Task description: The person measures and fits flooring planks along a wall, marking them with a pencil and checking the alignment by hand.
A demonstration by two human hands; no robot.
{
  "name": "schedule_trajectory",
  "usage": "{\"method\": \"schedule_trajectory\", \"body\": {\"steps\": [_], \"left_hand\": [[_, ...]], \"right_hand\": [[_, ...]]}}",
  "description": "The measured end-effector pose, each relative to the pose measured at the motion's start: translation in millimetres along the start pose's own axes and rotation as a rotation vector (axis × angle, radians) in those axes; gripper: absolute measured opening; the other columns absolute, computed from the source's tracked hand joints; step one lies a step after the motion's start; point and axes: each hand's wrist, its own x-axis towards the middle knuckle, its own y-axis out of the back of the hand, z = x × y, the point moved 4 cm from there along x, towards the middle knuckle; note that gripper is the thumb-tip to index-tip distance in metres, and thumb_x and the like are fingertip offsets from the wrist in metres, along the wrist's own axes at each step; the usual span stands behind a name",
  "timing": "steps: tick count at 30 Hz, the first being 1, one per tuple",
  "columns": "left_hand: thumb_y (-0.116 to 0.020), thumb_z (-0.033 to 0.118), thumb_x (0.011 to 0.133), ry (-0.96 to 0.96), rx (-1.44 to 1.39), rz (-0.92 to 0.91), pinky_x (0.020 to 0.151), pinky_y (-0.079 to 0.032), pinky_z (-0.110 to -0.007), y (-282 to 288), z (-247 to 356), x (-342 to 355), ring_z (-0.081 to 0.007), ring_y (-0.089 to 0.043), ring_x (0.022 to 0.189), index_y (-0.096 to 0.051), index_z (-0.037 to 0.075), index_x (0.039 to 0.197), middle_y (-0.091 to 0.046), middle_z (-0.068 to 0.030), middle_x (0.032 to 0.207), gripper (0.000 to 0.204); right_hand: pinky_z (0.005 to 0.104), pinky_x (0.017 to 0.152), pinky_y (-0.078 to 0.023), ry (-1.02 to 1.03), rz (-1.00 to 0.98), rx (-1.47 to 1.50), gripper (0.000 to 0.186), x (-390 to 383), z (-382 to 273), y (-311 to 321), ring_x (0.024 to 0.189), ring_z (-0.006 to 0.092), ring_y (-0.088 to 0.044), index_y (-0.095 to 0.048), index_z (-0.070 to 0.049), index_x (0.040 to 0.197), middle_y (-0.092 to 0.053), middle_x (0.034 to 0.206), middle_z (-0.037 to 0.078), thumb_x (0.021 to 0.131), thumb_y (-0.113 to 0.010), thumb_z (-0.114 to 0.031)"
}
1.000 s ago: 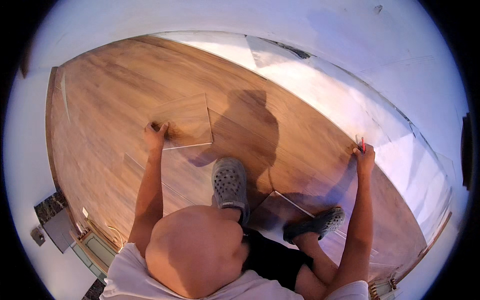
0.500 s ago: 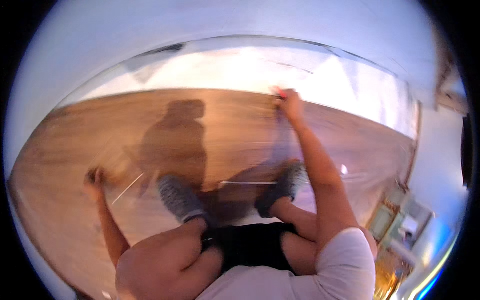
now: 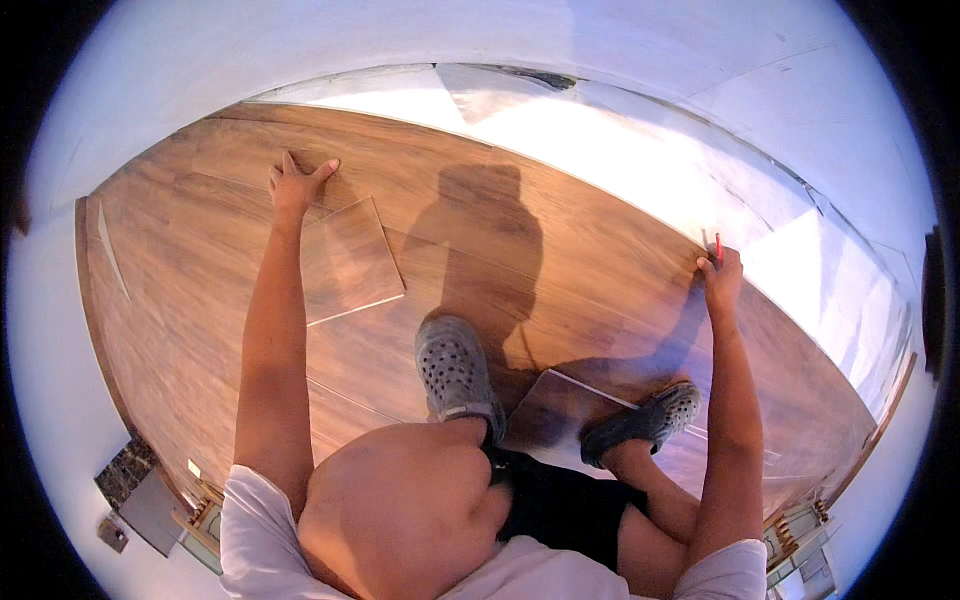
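My left hand [image 3: 296, 185] lies with spread fingers on the brown wood-look floor planks [image 3: 390, 150], near the far left. It holds nothing. Just nearer than it lies a loose cut piece of plank [image 3: 352, 262] with a pale edge. My right hand [image 3: 722, 282] is at the right, by the far edge of the laid planks. Its fingers are closed round a thin red pencil-like stick [image 3: 719, 246], which points up. Beyond that edge is a brightly lit white strip of bare floor [image 3: 610, 160].
A second loose plank piece [image 3: 560, 405] lies between my grey clogs [image 3: 455, 370]. A pale thin sliver [image 3: 112, 250] rests near the left edge. White walls [image 3: 640, 40] bound the floor. Small cabinets [image 3: 795, 530] stand at the lower right.
The view has turned. My left hand has gone from beside my left knee to the far planks, its fingers now spread. The right hand still holds the red stick at the plank edge.
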Motion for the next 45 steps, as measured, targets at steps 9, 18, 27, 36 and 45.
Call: {"method": "schedule_trajectory", "body": {"steps": [9, 18, 27, 36, 45], "left_hand": [[-0.08, 0.059, 0.072, -0.104, -0.303, -0.199, 0.092, -0.046, -0.042, -96.4, 4.6, 35.5, -0.0276, -0.053, 0.109, -0.059, 0.001, 0.119, -0.057, -0.0165, 0.117, 0.078], [-0.057, 0.09, 0.069, -0.107, 0.257, -0.061, 0.109, -0.038, -0.053, -73.5, -69.5, 58.9, -0.0473, -0.046, 0.132, -0.043, 0.002, 0.148, -0.044, -0.0328, 0.145, 0.119], [-0.053, 0.095, 0.065, 0.051, 0.339, -0.244, 0.11, -0.031, -0.061, -108.5, -88.6, 78.1, -0.0516, -0.032, 0.14, -0.02, 0.017, 0.16, -0.026, -0.0351, 0.153, 0.127], [-0.06, 0.08, 0.078, -0.306, 0.194, -0.112, 0.114, -0.03, -0.056, -52.2, -4.5, -18.6, -0.0504, -0.024, 0.146, -0.027, 0.017, 0.158, -0.021, -0.0347, 0.157, 0.106], [-0.063, 0.034, 0.098, -0.299, -0.499, -0.125, 0.1, -0.048, -0.038, -51.6, -63.8, -87.6, -0.0264, -0.061, 0.118, -0.055, -0.001, 0.137, -0.063, -0.0167, 0.13, 0.053]], "right_hand": [[0.0413, 0.079, -0.052, -0.286, -0.105, 0.263, 0.028, -22.9, 50.1, 13.5, 0.09, 0.0269, -0.063, -0.064, -0.003, 0.108, -0.065, 0.1, 0.01, 0.083, -0.073, -0.013], [0.0461, 0.093, -0.047, -0.049, -0.026, -0.063, 0.037, -5.7, 11.4, -12.4, 0.105, 0.0372, -0.055, -0.067, -0.007, 0.104, -0.062, 0.109, 0.014, 0.073, -0.083, -0.019], [0.0456, 0.092, -0.047, -0.047, 0.05, 0.017, 0.036, -17.1, -0.4, -8.1, 0.107, 0.0381, -0.054, -0.067, -0.006, 0.102, -0.061, 0.11, 0.013, 0.072, -0.084, -0.019], [0.0458, 0.089, -0.047, -0.03, 0.111, 0.048, 0.038, -14.8, 3.6, -18.9, 0.104, 0.0373, -0.054, -0.066, -0.006, 0.099, -0.061, 0.107, 0.013, 0.07, -0.085, -0.021], [0.0461, 0.099, -0.044, -0.133, 0.053, 0.044, 0.049, 3.7, 35.1, -52.8, 0.112, 0.0357, -0.054, -0.066, -0.009, 0.121, -0.06, 0.113, 0.016, 0.076, -0.081, -0.022]]}}
